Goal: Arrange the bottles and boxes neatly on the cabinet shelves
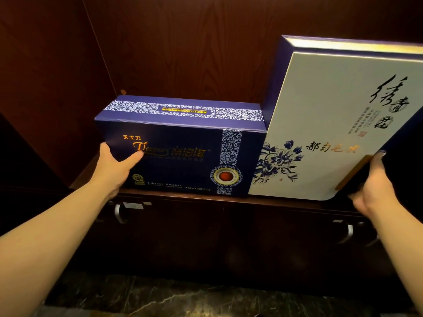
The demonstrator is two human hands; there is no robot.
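Floor [160, 298]: dark polished stone with pale veins, at 6 o'clock, nearest the camera.
Left hand [115, 167]: at 9 o'clock; thumb laid flat on the front of the dark blue box, fingers wrapped round its left edge and hidden behind it.
Right hand [372, 186]: at 4 o'clock; clasps the lower right corner of the white box, thumb on the front face, fingers behind.
Dark blue box [183, 152]: matte rectangular carton, gold lettering, blue-and-white scroll bands, round red seal; stands on the shelf, centre.
White box [327, 124]: flat, glossy, navy sides, blue flower print, black calligraphy; tilted, touching the blue box's right side; right edge cut off.
Shelf [187, 195]: dark red-brown wood grain, back panel likewise.
Cabinet handles [119, 212]: curved metal, below the shelf; doors dim, detail unclear.
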